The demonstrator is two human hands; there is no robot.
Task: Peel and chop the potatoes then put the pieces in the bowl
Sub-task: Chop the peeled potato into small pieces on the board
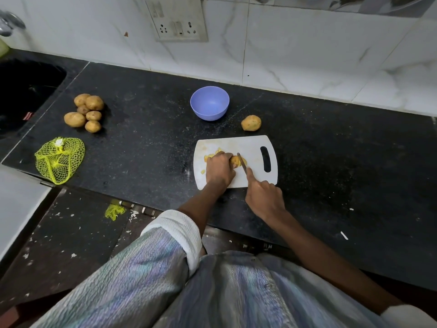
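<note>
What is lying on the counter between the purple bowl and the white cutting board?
Nothing: in the head view the dark counter between bowl and cutting board is bare; a whole potato sits off to the right.

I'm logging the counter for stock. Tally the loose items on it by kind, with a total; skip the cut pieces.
Whole brown unpeeled potatoes: 7, six in a pile by the sink, one beside the board
Round lavender plastic bowl: 1
White plastic chopping board: 1
Yellow mesh net bag: 1
Knife: 1
Total: 11

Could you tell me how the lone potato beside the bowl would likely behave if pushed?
The potato looks rounded and rests free on the counter, so it would probably roll or wobble. It appears whole and firm, likely solid and fairly heavy for its size.
</note>
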